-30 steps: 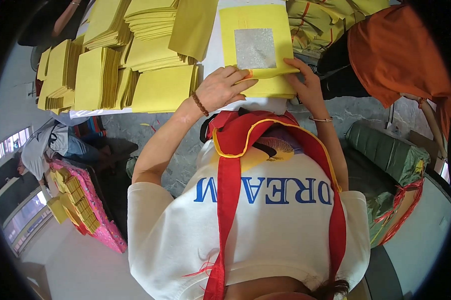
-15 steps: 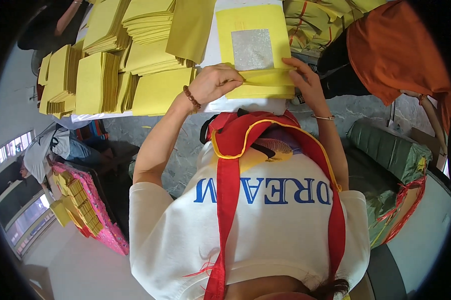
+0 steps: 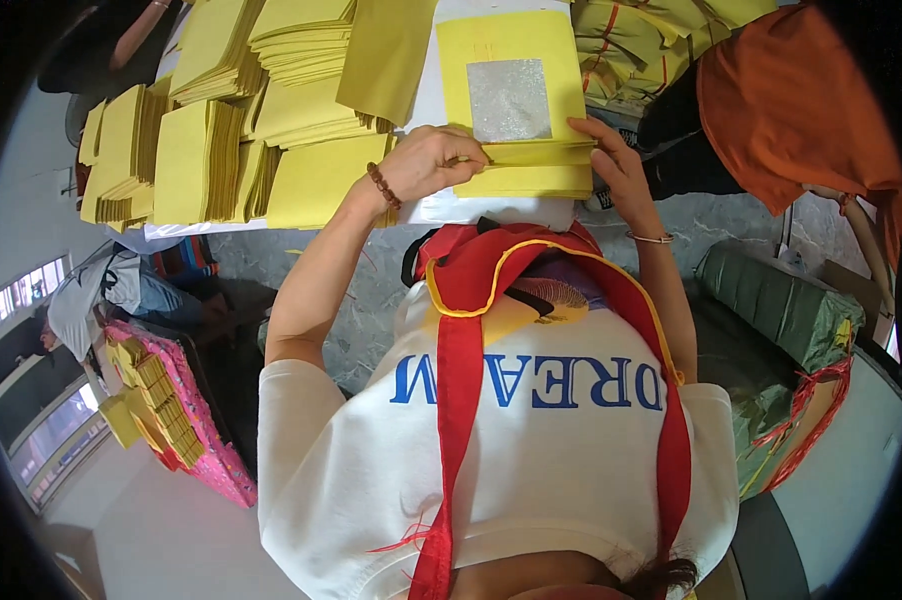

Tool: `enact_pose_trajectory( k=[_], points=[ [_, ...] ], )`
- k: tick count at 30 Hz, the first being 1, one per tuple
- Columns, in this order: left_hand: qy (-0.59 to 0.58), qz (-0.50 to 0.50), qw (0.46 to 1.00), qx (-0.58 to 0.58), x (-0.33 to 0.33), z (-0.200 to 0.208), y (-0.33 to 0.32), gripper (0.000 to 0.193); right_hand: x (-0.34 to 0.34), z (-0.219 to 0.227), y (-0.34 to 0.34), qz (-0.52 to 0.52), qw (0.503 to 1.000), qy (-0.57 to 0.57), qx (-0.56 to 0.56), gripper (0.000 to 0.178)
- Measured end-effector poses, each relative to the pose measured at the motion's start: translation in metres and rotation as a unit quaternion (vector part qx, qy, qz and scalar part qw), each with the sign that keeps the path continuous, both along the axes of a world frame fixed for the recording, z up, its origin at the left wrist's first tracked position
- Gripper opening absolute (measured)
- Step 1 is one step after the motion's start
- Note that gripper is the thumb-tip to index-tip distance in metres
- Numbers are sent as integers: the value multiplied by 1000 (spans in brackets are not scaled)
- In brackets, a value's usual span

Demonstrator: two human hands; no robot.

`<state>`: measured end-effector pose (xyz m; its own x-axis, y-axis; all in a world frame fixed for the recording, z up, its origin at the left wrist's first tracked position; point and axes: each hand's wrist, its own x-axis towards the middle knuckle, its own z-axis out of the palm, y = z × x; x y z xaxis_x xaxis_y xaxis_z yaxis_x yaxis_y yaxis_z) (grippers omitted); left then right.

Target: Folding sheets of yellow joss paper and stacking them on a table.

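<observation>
A yellow sheet with a silvery speckled rectangle lies in front of me on the white-covered table. Its near part is turned up into a raised fold running crosswise. My left hand is closed, pinching the fold's left end between thumb and fingers. At the right end is my right hand, its fingers bent over the sheet's edge and its thumb beside the fold; part of its hold is hidden.
Several stacks of yellow folded pieces cover the table's left side. A yellow sheet overlaps them. Wrapped yellow bundles lie far right, near a person in orange. Green wrapped bales stand at right.
My right thumb has shifted slightly outward and toward me at the fold's end. My left hand keeps its pinch; the whole view has moved a little.
</observation>
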<state>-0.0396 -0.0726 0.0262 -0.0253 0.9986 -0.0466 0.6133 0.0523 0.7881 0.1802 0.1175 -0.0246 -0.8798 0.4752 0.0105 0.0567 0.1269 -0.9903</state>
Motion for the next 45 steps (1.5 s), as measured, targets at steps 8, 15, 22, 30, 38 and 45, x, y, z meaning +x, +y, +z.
enact_pose_trajectory(
  k=[8, 15, 22, 30, 38, 45],
  points=[
    [-35, 35, 998, -34, -1, 5, -1, 16, 2, 2, 1, 25, 998, 17, 51, 51],
    [-38, 17, 998, -42, -3, 2, 1, 16, 1, 3, 0, 21, 996, -8, 85, 51],
    [4, 26, 999, -24, 1, -2, 1, 16, 0, 5, 0, 21, 997, -9, 79, 52],
    [-15, 91, 995, -42, 10, 2, -5, 24, -9, -8, -8, -50, 988, 4, 147, 35],
    [82, 153, 971, 162, 17, -18, -15, 45, -14, -13, -10, -92, 990, 14, 103, 25],
    [31, 164, 977, 131, 13, -24, -11, 23, -15, -9, -9, -89, 988, 10, 128, 28]
  ],
)
